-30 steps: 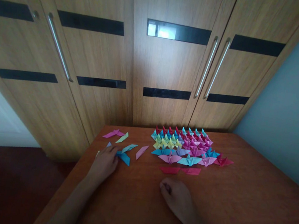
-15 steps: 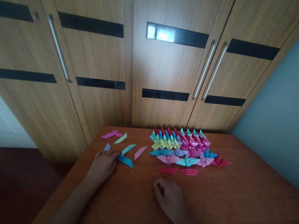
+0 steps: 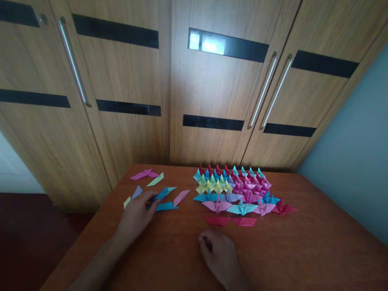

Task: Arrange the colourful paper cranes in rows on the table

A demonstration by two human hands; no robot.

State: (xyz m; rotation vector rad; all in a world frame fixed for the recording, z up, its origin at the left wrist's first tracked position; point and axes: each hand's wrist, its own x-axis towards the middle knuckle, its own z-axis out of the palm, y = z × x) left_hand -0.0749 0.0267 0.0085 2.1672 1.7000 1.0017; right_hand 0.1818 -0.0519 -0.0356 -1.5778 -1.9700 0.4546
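Observation:
My left hand (image 3: 140,208) reaches over the left part of the table, its fingers closed on a blue flat-folded paper crane (image 3: 161,195). That piece overlaps a light teal folded paper (image 3: 172,189). Just beyond the fingertips lies another blue folded paper (image 3: 167,207), near a pink one (image 3: 181,197). A lavender piece (image 3: 137,192) and a pale yellow piece (image 3: 127,202) show beside the knuckles, partly covered. My right hand (image 3: 219,255) rests curled on the table with nothing visible in it, below two red flat-folded papers (image 3: 217,220).
Rows of opened colourful paper cranes (image 3: 229,186) stand at the back of the table (image 3: 327,251). Magenta (image 3: 143,174) and light green (image 3: 155,179) folded pieces lie at the back left. Wooden wardrobe doors (image 3: 216,86) rise behind; a pale wall (image 3: 372,132) is at right.
My left hand has moved slightly forward and right, now holding a blue piece over the teal one. Another blue paper lies turned by the fingertips, and a pale yellow piece is uncovered. The right hand stays put.

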